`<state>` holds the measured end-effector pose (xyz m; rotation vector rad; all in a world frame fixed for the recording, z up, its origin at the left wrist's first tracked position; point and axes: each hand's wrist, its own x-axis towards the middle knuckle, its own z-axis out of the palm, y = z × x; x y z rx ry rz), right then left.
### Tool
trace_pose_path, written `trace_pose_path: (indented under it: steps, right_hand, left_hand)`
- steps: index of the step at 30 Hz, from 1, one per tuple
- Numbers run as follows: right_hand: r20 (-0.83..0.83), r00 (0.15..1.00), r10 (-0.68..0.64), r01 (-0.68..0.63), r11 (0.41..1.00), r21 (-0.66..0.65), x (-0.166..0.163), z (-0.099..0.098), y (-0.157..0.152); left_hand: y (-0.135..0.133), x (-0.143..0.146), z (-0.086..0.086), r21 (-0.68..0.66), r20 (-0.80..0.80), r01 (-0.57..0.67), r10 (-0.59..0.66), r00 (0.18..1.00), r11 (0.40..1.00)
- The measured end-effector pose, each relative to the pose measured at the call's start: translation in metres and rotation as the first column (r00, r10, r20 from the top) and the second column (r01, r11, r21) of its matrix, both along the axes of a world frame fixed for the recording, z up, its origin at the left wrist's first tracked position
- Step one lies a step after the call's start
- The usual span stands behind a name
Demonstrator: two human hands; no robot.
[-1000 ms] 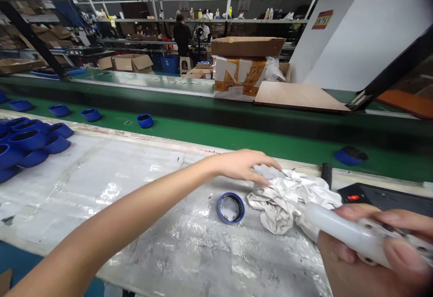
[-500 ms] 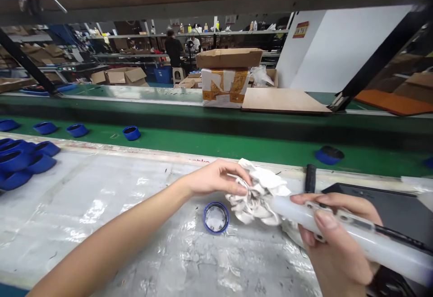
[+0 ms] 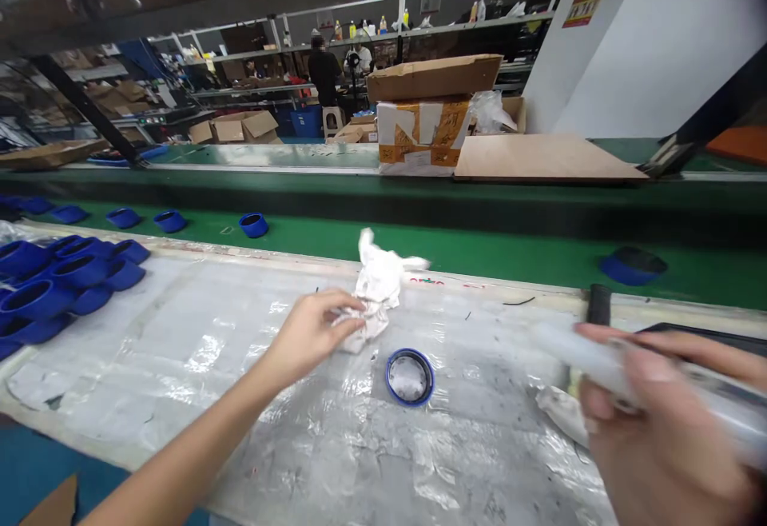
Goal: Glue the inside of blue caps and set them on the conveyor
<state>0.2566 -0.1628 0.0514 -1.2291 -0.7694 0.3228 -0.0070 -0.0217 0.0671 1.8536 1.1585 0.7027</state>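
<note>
White rag (image 3: 376,286) in left hand (image 3: 311,334)

A factory floor seen across a long counter (image 3: 180,326) covered in clear plastic sheeting. Beyond it runs a green conveyor belt (image 3: 479,250) carrying scattered blue caps (image 3: 253,225), with more blue caps heaped (image 3: 65,274) at the counter's left end. A taped cardboard box (image 3: 423,134) and a flat brown board (image 3: 545,158) sit on the far ledge. Behind, metal shelving (image 3: 419,30) holds bottles, open cartons (image 3: 240,126) stand about, and a person in dark clothes (image 3: 325,70) works at a distance. A white wall panel (image 3: 653,38) bearing a small red sign (image 3: 582,6) rises at right.
</note>
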Motion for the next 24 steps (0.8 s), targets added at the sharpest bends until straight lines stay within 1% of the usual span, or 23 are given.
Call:
trace_pose_path:
  steps: [1,3,5,7,9,12,15,17,19,20,22,24]
  right_hand:
    - [-0.017,1.0,-0.016,0.015,0.999,-0.04,-0.005,-0.001,0.001]
    - [0.008,1.0,0.019,-0.018,0.995,-0.096,-0.013,-0.004,0.003]
    - [0.034,0.996,0.079,-0.076,0.994,-0.084,-0.017,-0.008,0.004]
    - [-0.005,0.996,0.09,-0.09,0.994,-0.062,-0.016,-0.009,0.005]
    - [-0.058,0.994,0.094,-0.097,0.994,-0.053,-0.013,-0.008,0.006]
    - [-0.118,0.988,0.101,-0.108,0.992,-0.058,-0.011,-0.005,0.007]
    - [-0.143,0.983,0.118,-0.128,0.99,-0.065,-0.012,-0.001,0.007]
    - [-0.137,0.981,0.138,-0.149,0.986,-0.071,-0.014,0.001,0.006]
    - [-0.126,0.981,0.147,-0.158,0.984,-0.078,-0.015,0.003,0.005]
    - [-0.12,0.982,0.147,-0.157,0.984,-0.079,-0.016,0.004,0.004]
    - [-0.123,0.981,0.149,-0.158,0.985,-0.071,-0.017,0.006,0.004]
    - [-0.125,0.98,0.153,-0.163,0.984,-0.071,-0.018,0.007,0.005]
  left_hand:
    - [-0.006,-0.005,-0.005,-0.09,-0.006,0.0,0.0,1.0,0.996]
    - [-0.016,-0.006,-0.011,-0.23,0.019,0.017,-0.013,1.0,0.973]
    - [-0.02,0.001,-0.011,-0.297,0.036,0.033,-0.023,0.999,0.954]
    - [-0.018,0.01,-0.007,-0.323,0.029,0.061,-0.055,0.998,0.944]
    - [-0.015,0.019,-0.001,-0.325,0.008,0.081,-0.083,0.997,0.942]
    - [-0.011,0.029,0.006,-0.303,-0.065,0.095,-0.12,0.991,0.948]
    - [-0.012,0.033,0.009,-0.284,-0.126,0.186,-0.229,0.965,0.941]
    - [-0.013,0.034,0.01,-0.278,-0.128,0.223,-0.266,0.955,0.934]
    - [-0.015,0.035,0.01,-0.283,-0.158,0.211,-0.262,0.952,0.936]
    - [-0.017,0.036,0.01,-0.277,-0.2,0.192,-0.251,0.947,0.942]
    - [-0.019,0.04,0.01,-0.241,-0.326,0.145,-0.221,0.919,0.959]
    - [-0.023,0.047,0.011,-0.178,-0.473,0.111,-0.184,0.862,0.978]
